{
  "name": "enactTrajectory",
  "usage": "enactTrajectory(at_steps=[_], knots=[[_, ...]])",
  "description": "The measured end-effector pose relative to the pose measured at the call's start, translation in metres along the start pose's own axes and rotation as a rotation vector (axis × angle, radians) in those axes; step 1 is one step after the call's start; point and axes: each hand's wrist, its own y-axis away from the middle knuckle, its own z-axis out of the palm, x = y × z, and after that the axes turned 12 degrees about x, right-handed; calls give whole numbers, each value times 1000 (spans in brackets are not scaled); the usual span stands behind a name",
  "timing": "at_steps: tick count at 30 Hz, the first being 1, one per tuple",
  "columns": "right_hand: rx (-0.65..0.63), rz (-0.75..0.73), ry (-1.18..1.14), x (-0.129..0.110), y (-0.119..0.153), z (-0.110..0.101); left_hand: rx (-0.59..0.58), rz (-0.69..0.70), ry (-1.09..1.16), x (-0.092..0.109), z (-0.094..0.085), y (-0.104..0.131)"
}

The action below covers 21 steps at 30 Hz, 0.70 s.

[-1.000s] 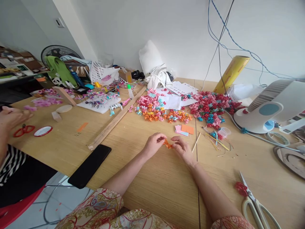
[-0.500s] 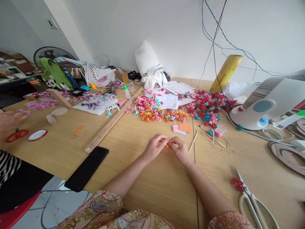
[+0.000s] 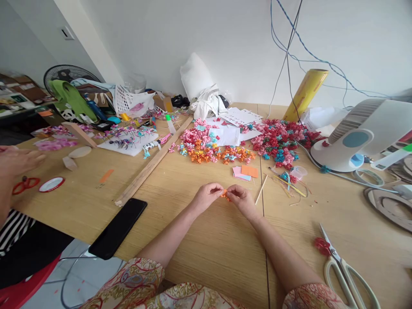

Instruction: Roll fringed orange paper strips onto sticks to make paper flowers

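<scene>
Above the wooden table (image 3: 180,231), near its middle: left hand (image 3: 209,198) and right hand (image 3: 240,199) face each other, fingertips pinched on one small orange paper piece (image 3: 225,194) — both closed on it, piece mostly covered by fingers, exact shape too small to tell. Piece sits between the hands, in front of the stack of colored cards (image 3: 245,172) (pink, blue, orange). Thin wooden stick (image 3: 261,189) on table just beside right hand, touching unclear.

Beyond the cards: orange and pink paper flowers (image 3: 206,148), white papers (image 3: 228,135) among them; red, pink and blue flower pile (image 3: 280,141) further right, yellow roll (image 3: 305,95) leaning behind it. White lamp-like device (image 3: 357,137) at right, cable running beside it. White-handled scissors (image 3: 343,270) at lower right, blades slightly parted, red flower (image 3: 322,246) against them.

Left side: long wooden strip (image 3: 154,163) lies diagonally, black phone (image 3: 118,228) near its lower end, orange strip (image 3: 106,176) flat on table. Red-handled scissors (image 3: 25,184) and red-rimmed round lid (image 3: 52,184) further left, near another person's hand (image 3: 24,161) — what that hand grips, cannot tell.
</scene>
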Motion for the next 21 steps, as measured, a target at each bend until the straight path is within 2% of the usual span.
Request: enactTrajectory(at_steps=[6, 14, 21], knots=[[-53, 120, -153, -1, -1, -1, -63, -38, 52, 7, -4, -1], [-101, 148, -116, -5, 0, -2, -92, -21, 56, 6, -4, -3], [-132, 132, -112, -3, 1, -2, -150, -60, 66, 10, -8, -4]])
